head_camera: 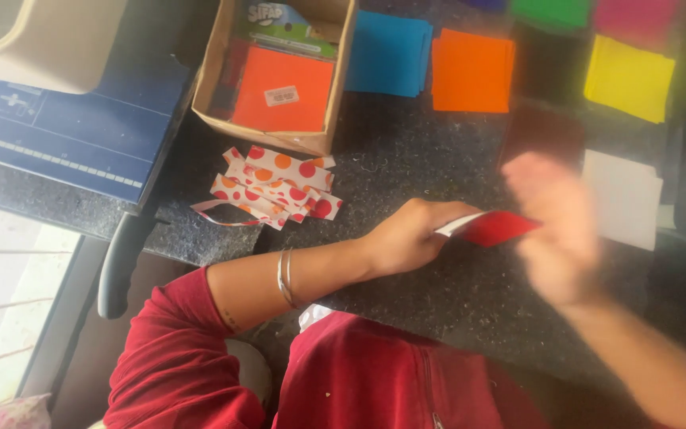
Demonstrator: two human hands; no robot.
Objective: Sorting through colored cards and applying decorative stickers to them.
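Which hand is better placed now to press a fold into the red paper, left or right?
Probably the right hand. The left hand grips one end of the red paper and steadies it above the dark counter, while the right hand, blurred, is at the free end.

left hand [410, 238]: pinching red folded paper [492, 228]
right hand [557, 230]: blurred, at paper's far end
dotted paper strips [275, 184]: piled beside cardboard box [224, 71]
countertop [422, 159]: dark speckled, coloured paper stacks [472, 71] along back
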